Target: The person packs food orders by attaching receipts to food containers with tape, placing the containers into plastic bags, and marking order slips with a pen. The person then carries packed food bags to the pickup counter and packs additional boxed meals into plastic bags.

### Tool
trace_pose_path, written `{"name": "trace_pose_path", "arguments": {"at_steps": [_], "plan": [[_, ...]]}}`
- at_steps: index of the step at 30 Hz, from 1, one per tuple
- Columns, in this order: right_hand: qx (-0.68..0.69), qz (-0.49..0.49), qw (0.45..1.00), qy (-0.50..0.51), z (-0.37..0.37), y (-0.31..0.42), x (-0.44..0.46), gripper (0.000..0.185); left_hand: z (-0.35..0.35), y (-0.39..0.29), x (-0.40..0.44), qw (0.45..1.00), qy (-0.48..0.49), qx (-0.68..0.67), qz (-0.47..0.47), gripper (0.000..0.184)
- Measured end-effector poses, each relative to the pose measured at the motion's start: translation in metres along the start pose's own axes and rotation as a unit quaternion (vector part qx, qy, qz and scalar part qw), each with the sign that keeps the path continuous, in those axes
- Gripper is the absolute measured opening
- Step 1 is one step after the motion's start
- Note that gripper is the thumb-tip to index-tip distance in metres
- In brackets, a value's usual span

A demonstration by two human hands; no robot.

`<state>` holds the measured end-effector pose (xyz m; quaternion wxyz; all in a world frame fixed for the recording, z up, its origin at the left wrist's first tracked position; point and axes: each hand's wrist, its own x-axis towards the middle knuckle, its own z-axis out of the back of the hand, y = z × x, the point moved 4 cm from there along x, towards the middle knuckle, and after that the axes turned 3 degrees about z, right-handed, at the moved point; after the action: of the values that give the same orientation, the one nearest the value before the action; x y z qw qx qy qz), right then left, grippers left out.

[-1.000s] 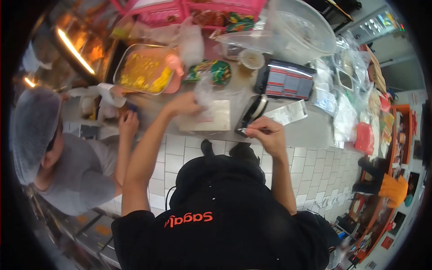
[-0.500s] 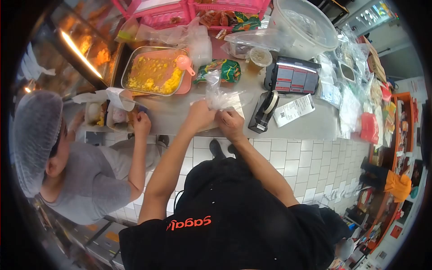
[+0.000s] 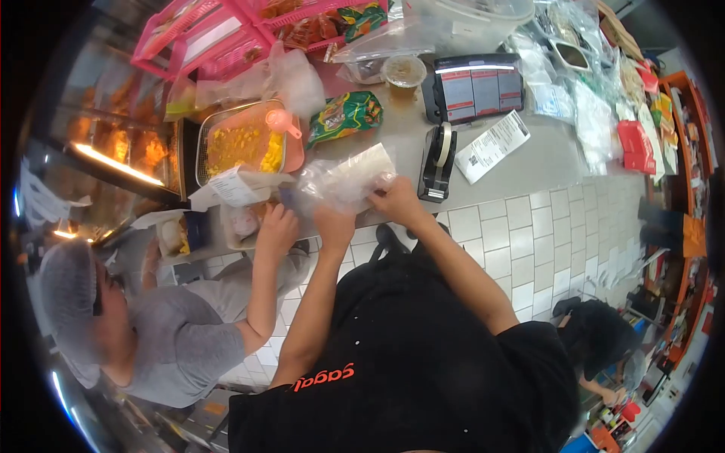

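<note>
Near the frame's centre, our left hand [image 3: 334, 226] and right hand [image 3: 399, 202] are pinching the thin, clear plastic bag [image 3: 311, 180] with nearly closed fingers, ideally handling it gently.

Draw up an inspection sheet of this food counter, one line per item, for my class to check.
Surface: smooth grey counter, in use.
Things in hand: crinkled clear plastic bag around a flat off-white rectangular item; contents cannot be told.
Tools: black tape dispenser beside a printed white paper slip.
Clutter: green patterned packet, lidded clear cup, black-framed screen, heaped plastic bags.
Food: wire-mesh tray with yellow pieces; pink plastic scoop at its edge.
Hands: left hand and right hand at the bag; fingers partly hidden, grip unclear.
Cables: nothing seen.
Surroundings: co-worker in grey shirt close on the left; white tiled floor.
</note>
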<state>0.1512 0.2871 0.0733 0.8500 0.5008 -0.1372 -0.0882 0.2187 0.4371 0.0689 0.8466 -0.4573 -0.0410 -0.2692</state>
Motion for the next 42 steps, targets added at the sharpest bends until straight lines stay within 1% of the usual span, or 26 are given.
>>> {"name": "trace_pose_path", "arguments": {"at_steps": [3, 5, 6, 7, 8, 10, 12, 13, 16, 19, 28, 31, 37, 42], "plan": [[0.084, 0.009, 0.996, -0.033, -0.001, 0.000, 0.004, 0.012, -0.007, 0.013, -0.005, 0.995, -0.039, -0.061, 0.065, 0.048], [0.173, -0.053, 0.983, -0.028, -0.006, -0.007, 0.004, 0.015, -0.014, 0.027, -0.009, 0.991, -0.045, -0.095, 0.079, 0.050], [0.218, -0.085, 0.972, -0.028, -0.008, -0.012, 0.005, 0.017, -0.020, 0.038, -0.009, 0.981, -0.063, -0.181, 0.035, 0.049], [0.250, -0.108, 0.961, -0.039, -0.009, -0.014, 0.006, 0.020, -0.039, 0.078, -0.020, 0.990, 0.039, 0.059, 0.121, 0.047], [0.282, -0.134, 0.949, -0.051, -0.007, -0.015, 0.007, 0.023, -0.032, 0.067, -0.020, 0.989, 0.035, 0.040, 0.137, 0.047], [0.316, -0.172, 0.929, -0.085, 0.001, -0.009, 0.009, 0.029, -0.009, 0.031, -0.007, 0.988, -0.004, -0.068, 0.137, 0.047], [0.325, -0.205, 0.916, -0.118, 0.003, 0.005, 0.010, 0.035, -0.002, 0.024, -0.002, 0.984, -0.008, -0.094, 0.148, 0.048], [0.330, -0.195, 0.915, -0.126, -0.003, 0.004, 0.011, 0.025, -0.001, 0.021, 0.000, 0.983, -0.008, -0.101, 0.153, 0.048], [0.237, -0.126, 0.960, -0.080, 0.001, 0.015, 0.012, 0.019, 0.002, 0.018, 0.005, 0.981, -0.007, -0.108, 0.163, 0.048], [0.185, -0.067, 0.977, -0.082, -0.002, 0.007, 0.003, 0.018, 0.003, 0.015, 0.007, 0.979, -0.008, -0.111, 0.171, 0.048], [0.183, -0.076, 0.979, -0.049, -0.002, 0.006, 0.003, 0.017, 0.004, 0.010, 0.007, 0.976, -0.016, -0.116, 0.184, 0.050], [0.174, -0.060, 0.982, -0.051, -0.002, 0.006, 0.002, 0.017, 0.005, 0.009, 0.007, 0.975, -0.017, -0.118, 0.186, 0.050], [0.170, -0.066, 0.981, -0.066, -0.003, 0.006, 0.001, 0.017, 0.005, 0.004, 0.009, 0.974, -0.018, -0.124, 0.186, 0.051], [0.147, -0.068, 0.986, -0.045, -0.001, 0.006, 0.004, 0.018, 0.006, 0.002, 0.011, 0.973, -0.019, -0.131, 0.187, 0.051]]}}
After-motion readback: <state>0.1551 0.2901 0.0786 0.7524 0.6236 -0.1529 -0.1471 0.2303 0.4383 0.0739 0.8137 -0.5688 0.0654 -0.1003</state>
